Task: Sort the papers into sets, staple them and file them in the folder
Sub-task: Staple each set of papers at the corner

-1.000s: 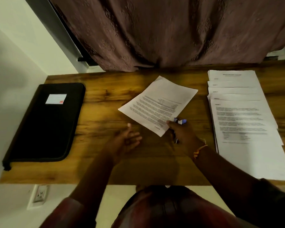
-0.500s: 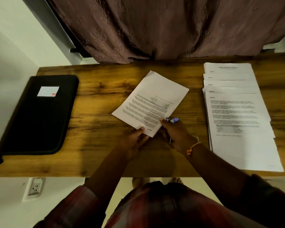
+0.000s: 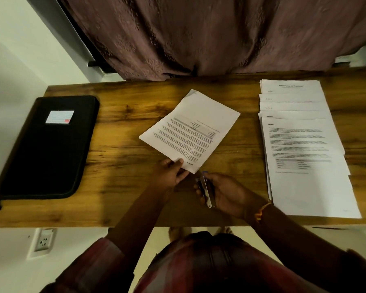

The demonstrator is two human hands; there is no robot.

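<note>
A thin set of printed papers [image 3: 190, 130] lies turned at an angle in the middle of the wooden desk [image 3: 123, 166]. My left hand [image 3: 169, 174] pinches its near corner. Just right of that corner my right hand [image 3: 222, 191] grips a small metal stapler [image 3: 205, 190] with a blue end, held a little off the paper. Several stacks of printed sheets [image 3: 300, 140] lie fanned out at the desk's right side. The black zip folder [image 3: 49, 146] with a white label lies shut at the left end.
A brown curtain [image 3: 199, 34] hangs behind the desk's far edge. The white wall [image 3: 13, 66] borders the desk on the left, with a power socket [image 3: 43, 240] below the desk's near edge.
My left hand moved from the bare desk onto the set's near corner and took hold of it. My right hand drew the stapler back from the corner toward me.
</note>
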